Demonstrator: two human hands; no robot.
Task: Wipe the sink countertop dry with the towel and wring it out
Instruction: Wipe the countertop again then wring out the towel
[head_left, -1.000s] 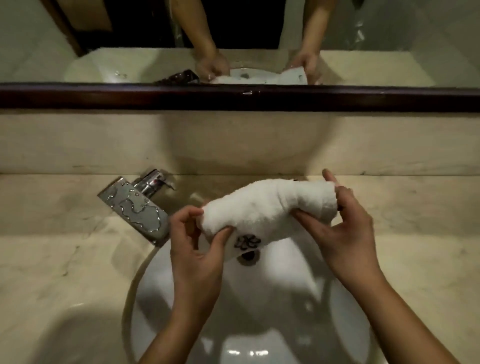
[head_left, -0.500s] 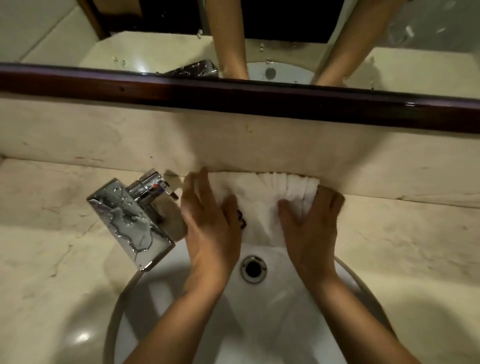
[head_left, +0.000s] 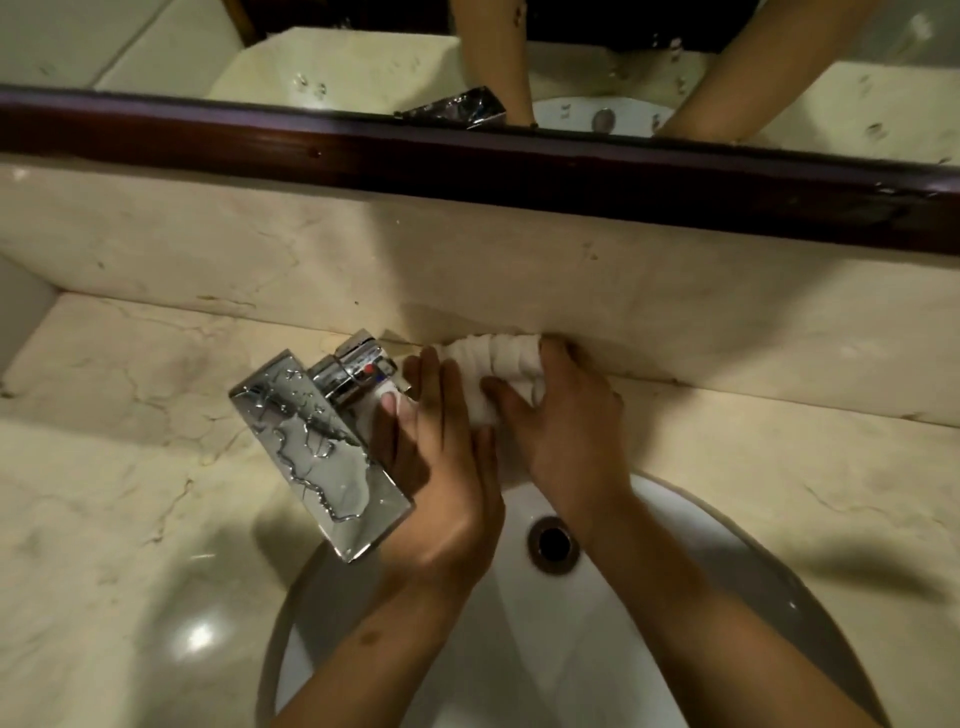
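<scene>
Mid-wipe, I have the towel (head_left: 498, 358) bunched at centre frame on the back edge of the bench (head_left: 779, 467), left hand (head_left: 447, 467) pressing it flat-fingered, right hand (head_left: 566, 431) with its grip curled round it; next I'd judge a firm sideways sweep clear of the faucet (head_left: 317, 441).

This is a bathroom, seen at its washstand. A round white basin (head_left: 545, 649) with a metal drain (head_left: 552, 542) is sunk into a cream, veined marble tabletop (head_left: 130, 467). A square chrome mixer tap (head_left: 317, 452), beaded with water, stands at the basin's back edge, and its handle carries red and blue marks (head_left: 371, 370). Behind it rises a backsplash (head_left: 260, 249) of the same stone. Above that hangs a wall mirror (head_left: 337, 62) in a dark wooden frame (head_left: 467, 156), reflecting the tap, the basin and a person's forearms. The light is dim, and whether it belongs to a home or a hotel cannot be told.
</scene>
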